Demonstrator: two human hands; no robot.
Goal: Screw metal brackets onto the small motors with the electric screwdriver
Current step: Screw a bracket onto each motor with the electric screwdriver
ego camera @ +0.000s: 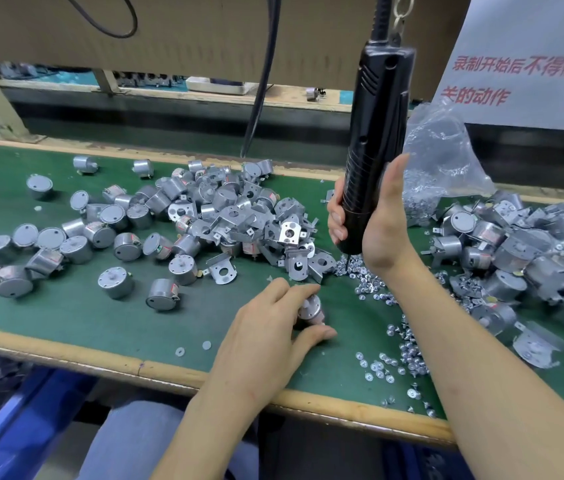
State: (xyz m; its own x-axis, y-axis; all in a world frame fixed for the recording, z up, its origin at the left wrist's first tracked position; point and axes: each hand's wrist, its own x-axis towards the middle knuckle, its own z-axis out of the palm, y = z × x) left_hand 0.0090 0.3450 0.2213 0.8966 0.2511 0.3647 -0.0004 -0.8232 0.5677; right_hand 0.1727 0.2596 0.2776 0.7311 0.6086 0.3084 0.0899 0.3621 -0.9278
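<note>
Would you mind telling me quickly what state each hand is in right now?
Left hand: closed around a small motor.
Right hand: closed around the electric screwdriver, held upright.

Matt grey metal motors point(114, 282); glossy black plastic screwdriver point(374, 133); green matt table point(66, 306).

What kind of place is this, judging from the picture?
Most likely a factory assembly bench: an electric screwdriver hangs from above, and heaps of small motors, brackets and loose screws cover the green mat.
</note>
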